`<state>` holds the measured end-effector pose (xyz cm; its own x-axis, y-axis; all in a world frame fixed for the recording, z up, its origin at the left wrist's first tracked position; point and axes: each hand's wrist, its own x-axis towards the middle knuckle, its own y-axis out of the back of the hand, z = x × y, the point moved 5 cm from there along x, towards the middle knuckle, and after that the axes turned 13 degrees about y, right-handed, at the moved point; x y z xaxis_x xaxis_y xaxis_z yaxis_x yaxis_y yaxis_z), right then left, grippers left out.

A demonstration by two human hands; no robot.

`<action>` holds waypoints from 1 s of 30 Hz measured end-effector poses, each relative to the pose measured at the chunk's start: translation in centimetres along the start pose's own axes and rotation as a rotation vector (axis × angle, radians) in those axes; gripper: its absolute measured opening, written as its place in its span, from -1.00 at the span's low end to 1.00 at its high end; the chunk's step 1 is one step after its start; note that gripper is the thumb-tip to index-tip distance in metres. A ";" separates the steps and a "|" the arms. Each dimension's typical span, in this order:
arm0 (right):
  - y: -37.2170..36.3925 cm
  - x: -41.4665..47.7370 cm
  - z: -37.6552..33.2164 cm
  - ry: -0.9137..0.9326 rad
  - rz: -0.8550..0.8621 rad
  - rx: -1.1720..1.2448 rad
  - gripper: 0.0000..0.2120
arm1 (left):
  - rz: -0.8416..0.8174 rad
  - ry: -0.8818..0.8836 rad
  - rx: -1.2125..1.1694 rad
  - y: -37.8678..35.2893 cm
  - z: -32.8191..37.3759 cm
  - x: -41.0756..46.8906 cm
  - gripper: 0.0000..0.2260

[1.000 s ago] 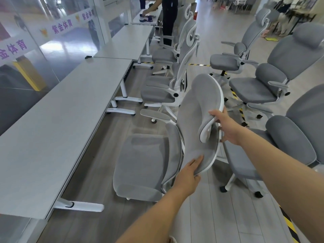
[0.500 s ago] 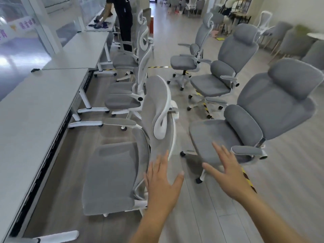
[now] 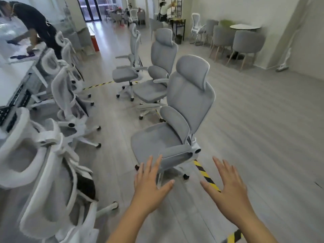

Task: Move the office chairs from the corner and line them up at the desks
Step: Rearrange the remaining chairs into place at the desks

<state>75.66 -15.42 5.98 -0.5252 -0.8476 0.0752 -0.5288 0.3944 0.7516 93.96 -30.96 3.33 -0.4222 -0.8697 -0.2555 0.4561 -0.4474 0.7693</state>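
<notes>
1. Head view: the left hand (image 3: 150, 185) and right hand (image 3: 228, 186) reach forward, palms down, fingers spread and straight (neither grasps anything).
2. The nearest grey chair (image 3: 177, 120) stands just beyond the fingertips, its armrest (image 3: 177, 153) by the left hand.
3. Placed chairs (image 3: 68, 95) line the desks (image 3: 12, 74) at left; two more chairs (image 3: 154, 74) wait behind, apart from the desks.
</notes>
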 end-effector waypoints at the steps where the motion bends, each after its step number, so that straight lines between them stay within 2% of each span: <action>1: 1.0 0.8 1.5 -0.019 -0.007 -0.006 -0.27 | -0.014 -0.012 0.002 -0.9 1.4 0.9 -0.27; 4: 3.2 4.3 5.4 -0.041 -0.016 -0.005 -0.26 | -0.036 -0.070 -0.004 -3.0 5.4 4.2 -0.28; 8: 5.3 10.9 10.3 -0.044 -0.032 0.001 -0.28 | -0.058 -0.036 -0.047 -5.7 9.9 11.2 -0.27; 14: 10.1 26.6 15.7 0.000 -0.089 -0.094 -0.27 | 0.001 -0.003 -0.187 -8.8 18.4 27.3 -0.19; 23: 17.7 48.9 20.2 0.175 -0.257 -0.134 -0.31 | -0.006 -0.013 -0.430 -5.2 33.1 44.1 -0.20; 26: 18.0 56.4 22.1 0.232 -0.323 -0.126 -0.31 | 0.014 0.002 -0.445 -2.9 36.0 48.2 -0.26; 30: 16.3 66.8 23.4 0.435 -0.435 -0.142 -0.32 | 0.088 0.022 -0.517 -1.1 38.1 51.6 -0.55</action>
<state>16.38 -57.36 7.92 0.0528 -0.9984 -0.0195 -0.5240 -0.0444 0.8505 41.78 -67.40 11.62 -0.3509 -0.9102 -0.2199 0.8184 -0.4123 0.4004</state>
